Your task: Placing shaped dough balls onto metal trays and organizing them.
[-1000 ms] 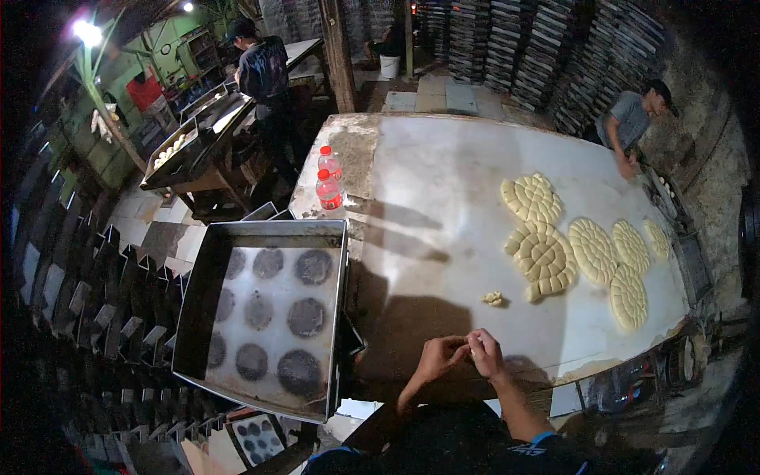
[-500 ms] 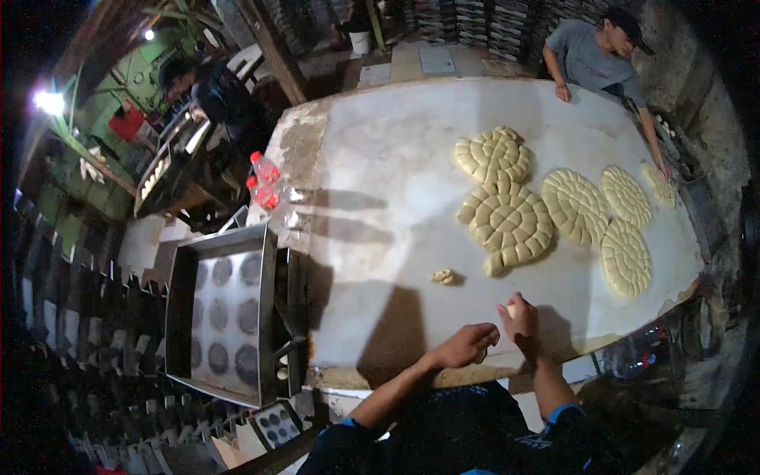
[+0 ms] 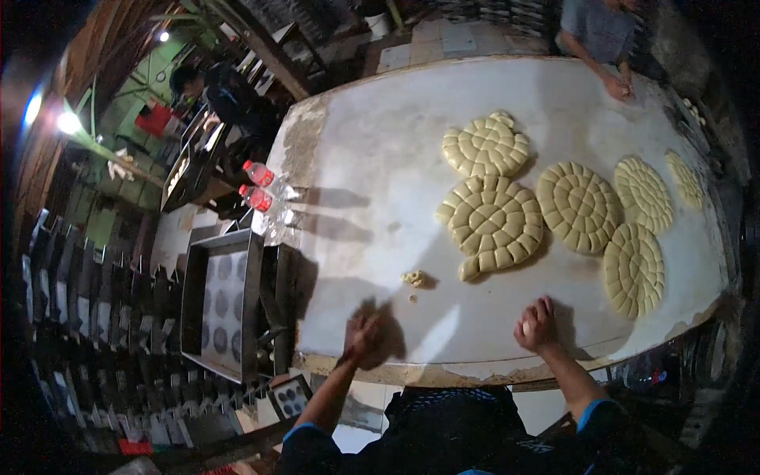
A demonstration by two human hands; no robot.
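Note:
My right hand (image 3: 536, 324) is closed near the table's front edge, with a pale bit of dough (image 3: 526, 327) showing between its fingers. To the left, my left hand (image 3: 364, 334) hovers over or rests on the tabletop; shadow and blur hide its fingers. Between the hands and farther back lies a small crumpled dough scrap (image 3: 413, 278), with a tiny dough crumb (image 3: 412, 299) in front of it. Beyond it sits a round of dough cut into segments (image 3: 495, 224), touching another cut round (image 3: 485, 147). More rounds (image 3: 579, 207) lie on the right.
The pale table (image 3: 380, 158) holds two clear bottles with red caps (image 3: 257, 198) at its left edge. A metal tray with round marks (image 3: 252, 317) stands left of the table. One co-worker (image 3: 599, 39) stands at the far right corner, another (image 3: 226, 95) at the far left.
My hands have moved apart, the left one going left. A tiny crumb now shows by the scrap. The far-right co-worker's hand has left the farthest dough round.

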